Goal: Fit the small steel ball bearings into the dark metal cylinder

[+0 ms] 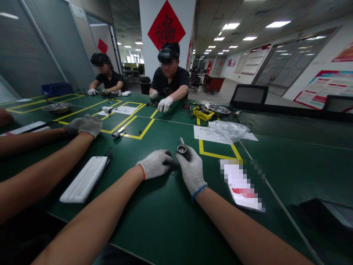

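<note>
My right hand, in a white knit glove with a blue cuff, grips a small round metal part. Its cup-like open end faces up at me, and a short threaded-looking stem sticks out on the far side. Close by on the left is my left hand, gloved with an orange cuff and dark fingertips. Its fingers are bent and drawn together low over the tabletop; whatever they pinch is hidden. Several tiny metal pieces lie beneath those fingertips, between both hands.
A white power strip lies left; a lit phone-like screen lies right. Beyond are a metal cylinder, a plastic bag on paper and a yellow tray. A co-worker's gloved hands reach in from the left; two people sit opposite.
</note>
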Available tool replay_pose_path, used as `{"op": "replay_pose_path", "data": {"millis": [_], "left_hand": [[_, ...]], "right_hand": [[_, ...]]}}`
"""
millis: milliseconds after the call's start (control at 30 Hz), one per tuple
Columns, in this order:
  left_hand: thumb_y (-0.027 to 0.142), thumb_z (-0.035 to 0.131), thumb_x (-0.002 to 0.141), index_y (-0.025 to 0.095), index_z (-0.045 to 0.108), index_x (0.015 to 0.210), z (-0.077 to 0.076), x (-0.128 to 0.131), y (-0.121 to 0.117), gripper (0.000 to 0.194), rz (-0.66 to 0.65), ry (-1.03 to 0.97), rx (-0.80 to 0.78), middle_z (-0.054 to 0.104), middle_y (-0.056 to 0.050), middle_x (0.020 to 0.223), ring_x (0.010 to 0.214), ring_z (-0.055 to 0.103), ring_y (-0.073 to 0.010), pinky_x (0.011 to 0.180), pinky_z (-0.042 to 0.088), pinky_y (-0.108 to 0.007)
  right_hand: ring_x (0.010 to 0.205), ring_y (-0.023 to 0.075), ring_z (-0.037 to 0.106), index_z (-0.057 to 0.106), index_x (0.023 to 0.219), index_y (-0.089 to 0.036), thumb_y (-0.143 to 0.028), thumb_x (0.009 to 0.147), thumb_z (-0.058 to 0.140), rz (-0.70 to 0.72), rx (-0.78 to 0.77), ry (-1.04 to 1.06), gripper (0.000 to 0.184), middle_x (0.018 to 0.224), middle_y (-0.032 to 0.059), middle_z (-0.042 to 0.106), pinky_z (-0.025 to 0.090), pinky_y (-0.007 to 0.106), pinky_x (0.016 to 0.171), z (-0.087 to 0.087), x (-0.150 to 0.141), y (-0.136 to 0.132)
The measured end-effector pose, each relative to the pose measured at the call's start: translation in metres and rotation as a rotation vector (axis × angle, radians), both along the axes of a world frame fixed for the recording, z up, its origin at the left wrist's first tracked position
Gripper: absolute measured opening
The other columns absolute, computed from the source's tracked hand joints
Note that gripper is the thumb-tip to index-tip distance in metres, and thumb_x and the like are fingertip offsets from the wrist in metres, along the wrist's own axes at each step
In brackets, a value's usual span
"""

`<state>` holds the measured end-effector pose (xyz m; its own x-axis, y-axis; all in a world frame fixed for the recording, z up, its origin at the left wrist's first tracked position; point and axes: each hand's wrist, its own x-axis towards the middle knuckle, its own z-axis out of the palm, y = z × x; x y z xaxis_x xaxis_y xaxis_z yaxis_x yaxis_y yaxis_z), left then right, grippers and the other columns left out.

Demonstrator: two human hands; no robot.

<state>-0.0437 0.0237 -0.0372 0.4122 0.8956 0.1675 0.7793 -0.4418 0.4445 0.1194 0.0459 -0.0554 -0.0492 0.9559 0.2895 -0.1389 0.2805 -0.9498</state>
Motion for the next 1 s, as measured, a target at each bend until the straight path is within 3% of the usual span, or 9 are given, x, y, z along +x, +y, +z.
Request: {"op": "replay_pose_path", "data": {"millis": [200,433,633,867,1000], "left_hand": [[0.023,0.069,0.088,0.024,0.084,0.093,0.004,0.002,-0.001,0.017,0.012,0.037,0.033,0.072,-0.004,0.096,0.083,0.067,-0.0173,0.078,0.052,-0.026],[0.008,0.063,0.083,0.024,0.084,0.106,0.003,-0.002,-0.001,0.035,-0.022,-0.004,-0.013,0.073,-0.005,0.103,0.092,0.07,-0.0191,0.085,0.053,-0.027],[0.019,0.069,0.085,0.024,0.085,0.099,0.005,-0.002,0.001,0.021,-0.007,0.024,-0.051,0.073,-0.004,0.101,0.089,0.069,-0.0184,0.083,0.053,-0.027],[0.022,0.07,0.085,0.021,0.08,0.094,0.01,0.002,-0.002,0.014,0.102,0.001,-0.065,0.075,-0.004,0.096,0.084,0.07,-0.0182,0.079,0.054,-0.027],[0.022,0.064,0.09,0.021,0.075,0.099,0.013,0.003,-0.002,0.015,0.286,-0.237,0.022,0.078,-0.004,0.095,0.089,0.072,-0.0193,0.085,0.057,-0.031]], "right_hand": [[0.098,0.0284,0.072,0.074,0.103,-0.018,-0.032,0.068,0.069,0.006,0.031,-0.027,0.038,0.099,0.0072,0.079,0.059,0.046,0.092,-0.002,0.001,-0.001],[0.097,0.0285,0.071,0.074,0.102,-0.018,-0.033,0.067,0.067,-0.02,0.013,-0.057,0.039,0.099,0.0074,0.078,0.058,0.046,0.091,-0.001,0.003,0.0],[0.094,0.0276,0.07,0.074,0.099,-0.019,-0.034,0.069,0.066,-0.043,0.035,-0.076,0.035,0.094,0.0058,0.078,0.057,0.045,0.089,-0.003,0.002,0.001],[0.095,0.0278,0.07,0.074,0.098,-0.019,-0.034,0.068,0.066,-0.044,0.04,-0.079,0.034,0.095,0.0065,0.077,0.057,0.044,0.091,-0.001,0.003,0.001],[0.095,0.0276,0.07,0.075,0.098,-0.018,-0.033,0.067,0.067,-0.041,0.026,-0.056,0.036,0.095,0.0067,0.078,0.057,0.045,0.091,0.001,0.002,-0.001]]}}
